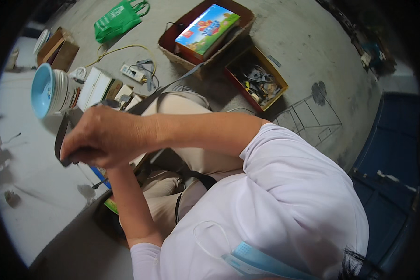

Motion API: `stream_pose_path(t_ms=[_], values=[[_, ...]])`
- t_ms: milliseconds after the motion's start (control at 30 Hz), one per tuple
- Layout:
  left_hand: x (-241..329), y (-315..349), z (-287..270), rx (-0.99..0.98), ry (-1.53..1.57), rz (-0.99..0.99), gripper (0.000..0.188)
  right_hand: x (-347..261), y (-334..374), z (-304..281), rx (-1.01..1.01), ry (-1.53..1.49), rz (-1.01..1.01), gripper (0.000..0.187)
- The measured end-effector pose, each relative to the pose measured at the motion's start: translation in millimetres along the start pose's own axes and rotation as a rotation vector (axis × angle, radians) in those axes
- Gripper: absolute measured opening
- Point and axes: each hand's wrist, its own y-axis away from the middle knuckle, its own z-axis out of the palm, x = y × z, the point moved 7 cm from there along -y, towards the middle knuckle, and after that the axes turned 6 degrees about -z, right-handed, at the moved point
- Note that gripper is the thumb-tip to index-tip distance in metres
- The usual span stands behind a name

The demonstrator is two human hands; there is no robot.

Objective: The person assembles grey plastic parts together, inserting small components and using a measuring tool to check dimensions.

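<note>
My right arm reaches across to the left, and my right hand (100, 135) is closed in a fist. A dark flat strap (59, 140) curves out beside its fingers and appears to be gripped there. Another stretch of grey-black webbing (142, 106) runs behind the hand, up and right toward the carton. My left forearm (131, 205) rises from below to the same spot. The right hand covers the left hand, so its fingers do not show. A thin dark rod with a knob (99, 184) sticks out beside the left forearm.
Ahead stands an open carton (172, 55) holding a colourful box (207, 30). A tray of small parts (281, 95) and a wire rack (308, 122) lie to its right. Leftward are a blue basin (42, 91), white buckets (64, 93), a power strip (132, 73) and a green bag (119, 21).
</note>
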Motion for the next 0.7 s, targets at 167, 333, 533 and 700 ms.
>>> stream_pose_path(t_ms=[167,333,533,700], values=[[-3,16,115,-0.342,-0.703,-0.295,0.041,-44,27,-35,0.069,0.039,0.014,0.015],[-7,77,127,-0.511,-0.526,-0.338,0.046,-28,68,-88,0.365,-0.002,0.286,0.016],[-52,87,112,-0.615,-0.227,-0.645,0.031,6,136,-113,0.456,-0.254,0.663,0.018],[-80,78,108,-0.302,-0.380,-0.477,0.023,18,167,-133,0.392,-0.316,0.747,0.020]])
